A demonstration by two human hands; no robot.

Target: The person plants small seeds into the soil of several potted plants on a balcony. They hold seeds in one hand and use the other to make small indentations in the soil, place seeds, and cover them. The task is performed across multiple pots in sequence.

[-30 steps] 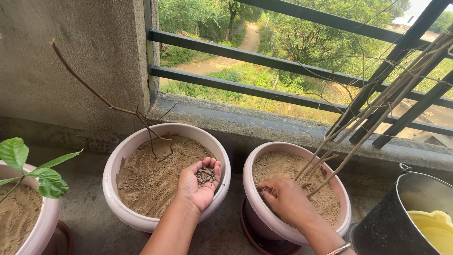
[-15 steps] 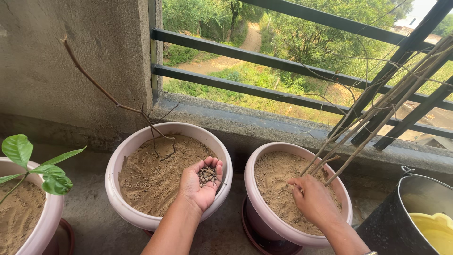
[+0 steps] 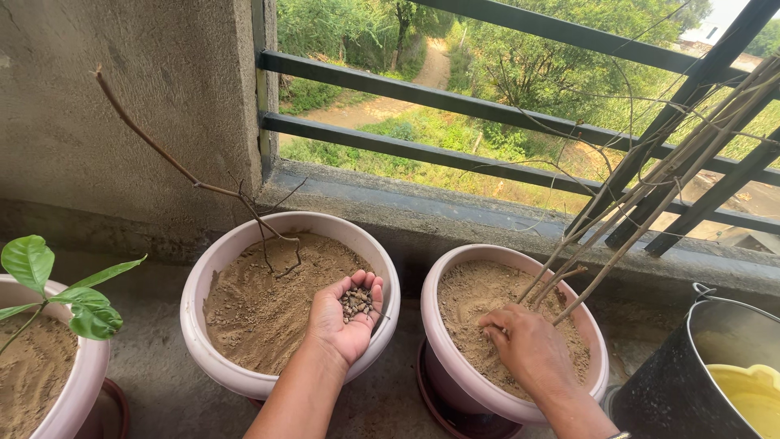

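My left hand (image 3: 341, 317) is cupped palm up over the right side of the middle pink pot (image 3: 213, 260), holding a small pile of grey-brown pebbles (image 3: 355, 302). That pot is full of sandy soil with a bare brown twig (image 3: 187, 175) rising from it. My right hand (image 3: 524, 345) rests palm down on the soil of the right pink pot (image 3: 429, 325), fingertips pressed into the sand beside the base of several bare thin stems (image 3: 634, 211). Whether those fingers hold anything is hidden.
A third pink pot (image 3: 77, 386) with a small green-leaved seedling (image 3: 57, 293) stands at the left. A dark metal bucket (image 3: 674, 382) with a yellow container (image 3: 747, 394) inside sits at the right. Behind are a concrete ledge (image 3: 422, 203), dark railing bars (image 3: 455, 102) and a rough wall (image 3: 122, 89).
My right hand moved over the right pot's soil, from its left edge toward the stems, then back a little left with fingertips in the sand. My left hand stayed still with the pebbles.
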